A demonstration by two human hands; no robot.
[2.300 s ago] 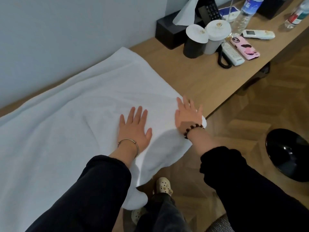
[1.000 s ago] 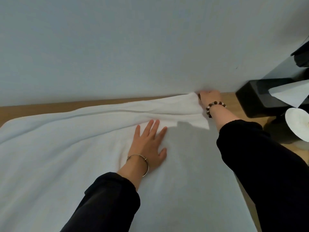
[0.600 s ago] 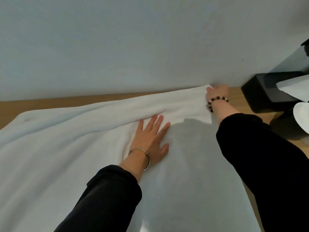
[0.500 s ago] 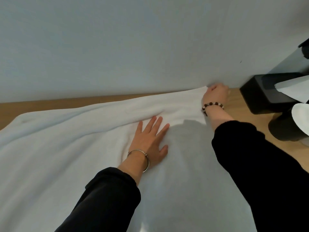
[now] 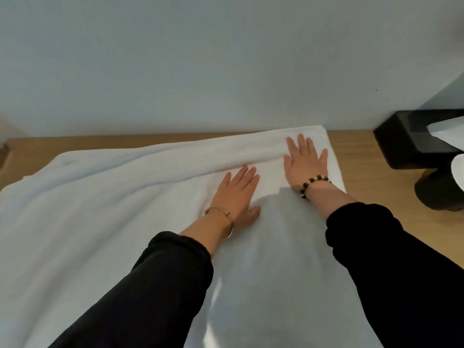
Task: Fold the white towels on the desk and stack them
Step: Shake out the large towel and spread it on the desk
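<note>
A large white towel (image 5: 105, 222) lies spread over the wooden desk (image 5: 361, 156), its far edge bunched in a long ridge near the wall. My left hand (image 5: 236, 197) lies flat on the towel's middle with fingers straight, a thin metal bangle on the wrist. My right hand (image 5: 305, 162) presses flat on the towel's far right corner, fingers spread, a bead bracelet on the wrist. Neither hand grips the cloth.
A black tissue box (image 5: 411, 139) with a white tissue sticking out stands on the desk at the right, by the wall. A dark cup with a white lid (image 5: 444, 189) stands in front of it. The pale wall (image 5: 226, 59) runs right behind the desk.
My right hand let go of the towel's far right corner and now lies flat on it. The left hand stayed flat on the towel. The corner lies smoother against the desk.
</note>
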